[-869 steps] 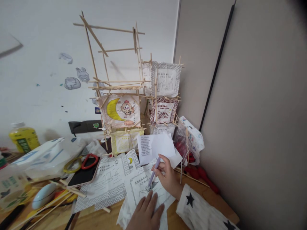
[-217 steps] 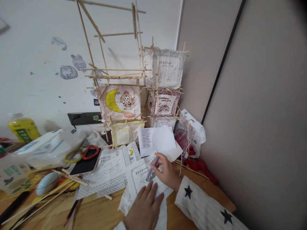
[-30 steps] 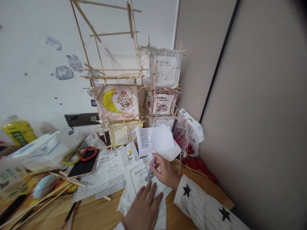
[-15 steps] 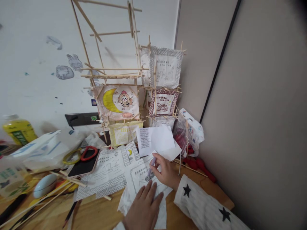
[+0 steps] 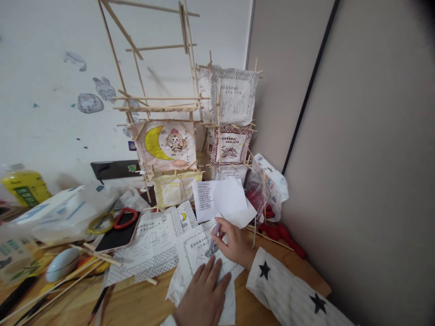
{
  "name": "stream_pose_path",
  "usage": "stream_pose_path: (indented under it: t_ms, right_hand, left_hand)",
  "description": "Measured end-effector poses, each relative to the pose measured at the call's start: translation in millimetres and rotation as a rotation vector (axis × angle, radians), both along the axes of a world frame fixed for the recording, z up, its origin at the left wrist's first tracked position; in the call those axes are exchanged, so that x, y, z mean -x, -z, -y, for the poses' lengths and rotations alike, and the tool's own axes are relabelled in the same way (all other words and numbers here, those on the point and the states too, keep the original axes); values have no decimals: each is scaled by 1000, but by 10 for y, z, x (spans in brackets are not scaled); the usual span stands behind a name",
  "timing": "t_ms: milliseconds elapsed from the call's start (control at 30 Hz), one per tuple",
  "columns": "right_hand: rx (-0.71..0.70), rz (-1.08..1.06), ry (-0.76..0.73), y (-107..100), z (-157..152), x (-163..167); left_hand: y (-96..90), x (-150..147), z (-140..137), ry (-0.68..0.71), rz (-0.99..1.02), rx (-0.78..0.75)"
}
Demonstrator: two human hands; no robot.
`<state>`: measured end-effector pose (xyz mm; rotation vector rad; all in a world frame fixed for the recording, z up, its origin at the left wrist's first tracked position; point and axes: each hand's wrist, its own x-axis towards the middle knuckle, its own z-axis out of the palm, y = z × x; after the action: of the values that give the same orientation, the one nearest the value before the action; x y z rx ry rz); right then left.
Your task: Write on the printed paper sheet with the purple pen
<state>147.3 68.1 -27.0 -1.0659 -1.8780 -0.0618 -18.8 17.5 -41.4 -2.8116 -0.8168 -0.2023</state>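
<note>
A light purple pen [image 5: 215,236] is pinched in the fingers of my right hand [image 5: 233,242], its lower end at a dark patch of the drawing. That drawing is on a thin white sheet [image 5: 192,253] with handwritten characters and a wavy border. Flat on the lower part of the sheet lies my left hand [image 5: 205,292], its fingers spread toward the pen. Left of it rests another drawn sheet [image 5: 154,242] with a boat and a crosshatched border. A small strip with a yellow moon [image 5: 184,216] lies between the two.
Behind stands a wooden stick frame [image 5: 159,108] hung with drawn paper panels [image 5: 234,97]. A white page of writing [image 5: 220,199] leans before it. Red-handled scissors [image 5: 125,218] lie on a phone [image 5: 117,240]. Loose sticks [image 5: 64,287], a yellow bottle [image 5: 27,185] and plastic bags [image 5: 68,213] crowd the left.
The view has shifted very slightly. Both hands keep nearly the same places, with the pen still at the dark patch.
</note>
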Motion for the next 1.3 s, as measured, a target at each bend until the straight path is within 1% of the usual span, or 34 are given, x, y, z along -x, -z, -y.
stream_pose_path:
  t_ms: [133, 267, 367, 467, 567, 700, 867, 1033, 1167, 1300]
  right_hand:
    - [-14, -14, -29, -11, -8, 3]
    - [3, -12, -53, -19, -12, -3]
    - [-9, -21, -42, -10, -14, -7]
    - [16, -25, -30, -10, -10, -6]
    - [11, -16, -61, -18, -3, -3]
    - [5, -12, -27, -15, 2, -4]
    - [-6, -17, -49, -22, 4, 1]
    - [-21, -9, -14, -50, 10, 10]
    - [-14, -16, -48, -49, 8, 5]
    - [9, -13, -34, -32, 9, -3]
  left_hand:
    - [37, 4, -10, 9, 50, 0]
    - [9, -4, -5, 9, 32, -19]
    - [-22, -7, 3, 6, 14, -31]
    - [-25, -3, 11, -2, 7, -31]
    - [-1, 5, 10, -2, 27, -18]
    - [39, 9, -3, 9, 42, -4]
    - [75, 4, -4, 0, 57, 3]
    - [102, 5, -11, -4, 80, 16]
    - [81, 7, -11, -8, 61, 15]
    - [58, 8, -2, -5, 47, 11]
